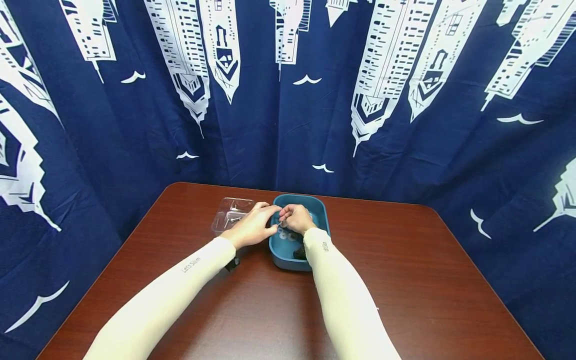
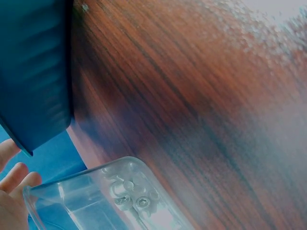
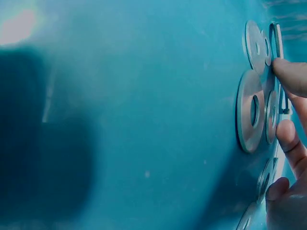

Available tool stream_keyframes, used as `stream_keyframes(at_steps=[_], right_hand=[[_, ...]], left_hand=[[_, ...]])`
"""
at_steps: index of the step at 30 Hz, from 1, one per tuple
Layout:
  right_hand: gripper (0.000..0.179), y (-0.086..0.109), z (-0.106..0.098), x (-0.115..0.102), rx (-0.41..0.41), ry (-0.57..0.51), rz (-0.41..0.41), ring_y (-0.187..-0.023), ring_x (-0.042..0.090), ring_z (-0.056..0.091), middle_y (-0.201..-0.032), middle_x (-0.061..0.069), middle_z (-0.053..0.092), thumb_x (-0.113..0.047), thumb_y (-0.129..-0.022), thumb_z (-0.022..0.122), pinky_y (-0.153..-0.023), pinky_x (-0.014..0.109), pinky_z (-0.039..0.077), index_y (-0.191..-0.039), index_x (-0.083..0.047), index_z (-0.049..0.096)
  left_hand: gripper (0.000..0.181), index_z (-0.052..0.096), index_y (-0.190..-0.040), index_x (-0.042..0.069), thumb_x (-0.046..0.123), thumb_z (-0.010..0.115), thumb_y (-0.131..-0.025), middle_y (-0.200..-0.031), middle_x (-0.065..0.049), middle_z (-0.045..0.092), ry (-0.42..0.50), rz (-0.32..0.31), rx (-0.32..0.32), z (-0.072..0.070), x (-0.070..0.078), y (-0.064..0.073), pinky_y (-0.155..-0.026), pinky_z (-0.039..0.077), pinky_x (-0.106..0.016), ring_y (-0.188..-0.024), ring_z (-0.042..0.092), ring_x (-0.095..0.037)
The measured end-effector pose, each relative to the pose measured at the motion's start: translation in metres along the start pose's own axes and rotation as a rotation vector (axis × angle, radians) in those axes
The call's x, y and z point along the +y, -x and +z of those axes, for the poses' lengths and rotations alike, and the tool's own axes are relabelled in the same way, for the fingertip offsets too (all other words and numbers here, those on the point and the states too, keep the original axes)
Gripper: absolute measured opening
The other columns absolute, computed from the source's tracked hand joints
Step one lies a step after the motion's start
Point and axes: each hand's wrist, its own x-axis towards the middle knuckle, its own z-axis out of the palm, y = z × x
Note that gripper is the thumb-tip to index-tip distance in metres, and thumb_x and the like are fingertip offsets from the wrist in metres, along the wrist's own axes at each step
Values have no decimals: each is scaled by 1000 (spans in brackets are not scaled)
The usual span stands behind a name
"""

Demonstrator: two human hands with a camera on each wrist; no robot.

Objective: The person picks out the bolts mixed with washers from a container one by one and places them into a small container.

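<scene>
My left hand point(image 1: 257, 223) reaches over the left rim of a blue plastic bin point(image 1: 290, 265), its fingers extended and slightly bent. My right hand point(image 1: 296, 217) is inside the bin with bent fingers. In the right wrist view, its spread fingertips point(image 3: 286, 133) are close to several flat metal washers point(image 3: 251, 132) and a long thin bolt point(image 3: 279, 40); whether they touch is unclear. A clear plastic tray point(image 1: 219, 216) stands left of the bin, partly behind my left hand. Several screws point(image 2: 143, 202) and small metal parts lie in it.
A dark object point(image 1: 300, 253) lies in the near part of the bin, partly hidden by my right sleeve. The brown wooden table point(image 1: 405, 270) extends around the bin and tray. A blue patterned curtain point(image 1: 279, 135) hangs behind the table's far edge.
</scene>
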Motion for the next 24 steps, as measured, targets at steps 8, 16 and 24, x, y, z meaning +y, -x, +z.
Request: stream_keyframes(at_steps=[8, 16, 24], right_hand=[[21, 0, -6, 1, 35, 93, 30, -76, 8, 64, -81, -4, 75, -6, -75, 80, -100, 46, 36, -94, -13, 74], [22, 2, -10, 0, 57, 94, 50, -75, 10, 65, -80, -3, 74, -6, -75, 81, -100, 43, 40, -95, -10, 74], [22, 3, -7, 2, 43, 56, 48, -64, 7, 62, -75, -4, 72, -4, -75, 81, -72, 26, 50, -95, -8, 73]], left_hand=[[57, 53, -143, 5, 19, 68, -91, -142, -13, 59, 0, 5, 9, 0, -1, 0, -114, 38, -47, -137, 43, -37], [56, 53, -143, 5, 21, 67, -92, -142, -12, 59, 2, 6, 11, 0, -1, -1, -114, 39, -48, -138, 43, -36], [56, 52, -144, 6, 21, 67, -92, -143, -11, 57, 7, -9, -8, 0, 0, 2, -114, 39, -48, -139, 41, -37]])
